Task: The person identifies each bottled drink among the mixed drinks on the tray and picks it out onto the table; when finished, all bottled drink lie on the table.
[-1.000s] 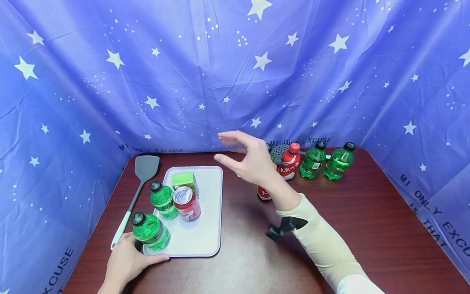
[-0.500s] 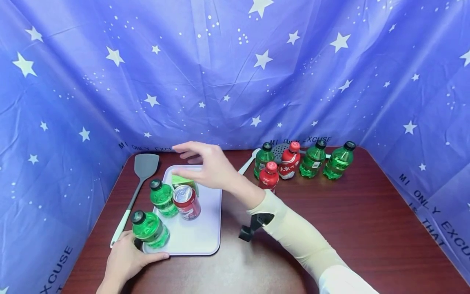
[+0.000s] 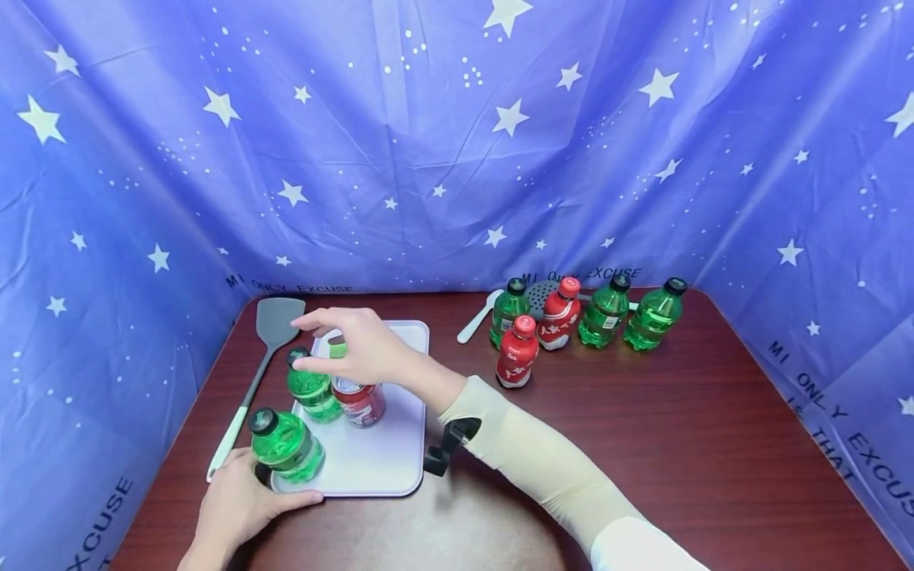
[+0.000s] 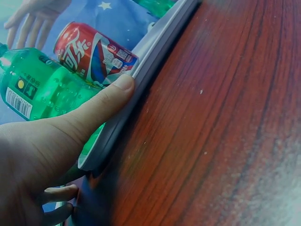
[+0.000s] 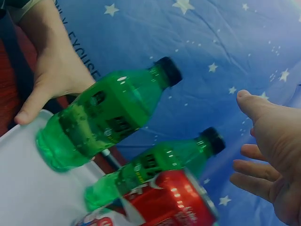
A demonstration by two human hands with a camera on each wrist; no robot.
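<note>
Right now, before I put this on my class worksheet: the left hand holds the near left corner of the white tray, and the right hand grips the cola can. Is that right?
Not quite: the right hand holds nothing; the right wrist view shows a gap between it and the cola can. The left hand does hold the near left corner of the white tray.

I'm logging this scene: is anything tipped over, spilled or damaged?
Nothing stands out: on the tray, both green bottles and the can stand upright, the bottles capped, and no spill shows. The green box is mostly hidden by the right hand, so I can't judge it.
</note>
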